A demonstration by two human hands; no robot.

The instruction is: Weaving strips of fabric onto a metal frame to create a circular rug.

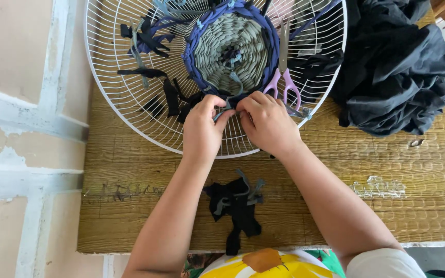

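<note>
Nearest, at the bottom edge, a yellow garment with a flower print [263, 263] shows, and both bare forearms reach forward from it over the woven straw-coloured mat [387, 170] that covers the desk. Between the forearms, a small heap of black and grey fabric scraps [237, 205] lies on the mat.

Further on, the left hand [203, 128] and the right hand [267, 122] meet at the near rim of a round white wire fan guard [124, 103] lying flat on the mat. Both hands are closed, fingertips pinched together on a thin grey fabric strip [226, 109] at the lower edge of the weaving; the strip runs up to the weave just above the fingers. The two hands are just beside each other, almost touching.

Beyond them, a round woven piece of grey-green fabric with a blue-purple border [233, 49] sits at the centre of the guard. Scissors with pale pink handles [283, 77] lie on the wires at its right, just above the right hand. Black strips [168, 98] are tied into the wires at left.

Farthest right, a crumpled pile of black cloth [395, 67] rests on the mat, touching the guard's edge.
</note>
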